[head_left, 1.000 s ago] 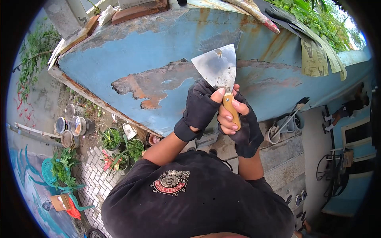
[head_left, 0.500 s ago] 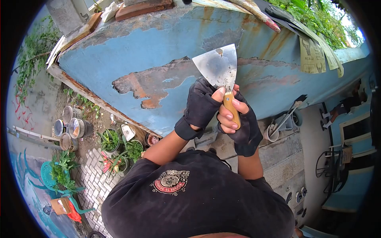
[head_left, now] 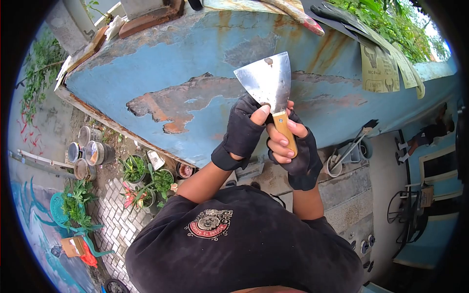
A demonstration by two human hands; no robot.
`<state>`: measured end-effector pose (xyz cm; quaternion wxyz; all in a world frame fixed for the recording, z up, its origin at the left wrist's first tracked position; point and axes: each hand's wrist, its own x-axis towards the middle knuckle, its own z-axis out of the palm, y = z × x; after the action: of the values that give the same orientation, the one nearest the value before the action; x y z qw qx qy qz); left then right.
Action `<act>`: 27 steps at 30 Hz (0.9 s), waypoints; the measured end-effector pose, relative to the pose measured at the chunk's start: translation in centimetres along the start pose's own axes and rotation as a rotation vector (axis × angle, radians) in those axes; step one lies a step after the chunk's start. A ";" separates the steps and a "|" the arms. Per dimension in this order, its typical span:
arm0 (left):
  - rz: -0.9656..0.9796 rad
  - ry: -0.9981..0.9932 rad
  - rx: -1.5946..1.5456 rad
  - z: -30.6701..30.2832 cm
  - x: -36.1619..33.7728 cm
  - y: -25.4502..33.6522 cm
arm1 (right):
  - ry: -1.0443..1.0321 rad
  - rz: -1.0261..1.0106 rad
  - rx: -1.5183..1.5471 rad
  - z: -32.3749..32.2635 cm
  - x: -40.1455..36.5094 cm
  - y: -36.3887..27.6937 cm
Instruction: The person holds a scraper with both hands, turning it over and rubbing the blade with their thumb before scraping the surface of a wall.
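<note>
Both hands wear black fingerless gloves and are on a scraper [head_left: 268, 80] with a wide metal blade and a wooden handle, its blade pointing up. My right hand [head_left: 297, 150] wraps its fingers around the handle. With the thumb on the base of the blade, my left hand [head_left: 243, 128] pinches the blade's lower left side; its other fingers are hidden behind. Beyond the scraper stands a blue wall [head_left: 195, 53] with peeled patches baring grey and reddish plaster.
Sandpaper sheets [head_left: 378, 71] hang over the wall's top at right, beside a brush-like tool [head_left: 298, 14] with a red tip. Several buckets [head_left: 95, 153] and potted plants [head_left: 136, 168] stand at lower left. A bucket with tools [head_left: 334, 166] stands at right. Another person [head_left: 427, 133] is at far right.
The view has shifted slightly, so the wall appears further left. The blade has tilted a little and now catches more light. Both hands keep their hold on the scraper.
</note>
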<state>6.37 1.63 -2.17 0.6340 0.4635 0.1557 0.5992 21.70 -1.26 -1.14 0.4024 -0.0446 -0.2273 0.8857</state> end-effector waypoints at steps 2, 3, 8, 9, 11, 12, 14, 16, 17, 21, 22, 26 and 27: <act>0.001 0.015 -0.047 0.5 0.3 -0.1 | -0.017 0.023 0.046 -0.7 -0.1 -0.8; 0.002 0.036 -0.038 0.8 0.5 -0.2 | -0.029 0.039 0.089 -1.1 -0.1 -1.1; 0.011 0.093 0.042 1.9 1.6 -0.2 | -0.110 0.122 0.200 -2.8 0.5 -2.6; 0.007 0.126 0.036 2.1 1.8 -0.3 | -0.122 0.141 0.217 -3.0 0.6 -2.8; 0.007 0.166 0.034 2.5 2.2 -0.5 | -0.137 0.158 0.238 -3.5 0.9 -3.2; 0.009 0.186 0.029 2.6 2.4 -0.6 | -0.148 0.168 0.256 -3.6 1.0 -3.4; 0.017 0.214 0.025 2.8 2.6 -0.9 | -0.141 0.184 0.232 -3.5 1.3 -3.7; 0.016 0.255 0.022 3.0 2.9 -1.2 | -0.132 0.198 0.204 -3.6 1.5 -4.0; 0.022 0.262 0.022 3.1 2.9 -1.2 | -0.135 0.207 0.198 -3.7 1.5 -4.1; 0.007 0.292 -0.025 3.3 3.2 -1.6 | -0.157 0.253 0.212 -4.4 1.4 -4.6; 0.011 0.300 -0.062 3.2 3.3 -1.7 | -0.158 0.260 0.211 -4.1 1.3 -4.6; -0.007 0.349 -0.036 3.1 4.2 -2.2 | -0.019 0.193 -0.081 -2.6 1.4 -5.2; 0.036 0.360 -0.062 3.2 4.5 -2.6 | -0.013 0.207 -0.101 -2.5 1.6 -5.5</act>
<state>11.45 4.79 -0.92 0.5990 0.3316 0.2401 0.6882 25.11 3.97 -0.79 0.3045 -0.0823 -0.2684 0.9102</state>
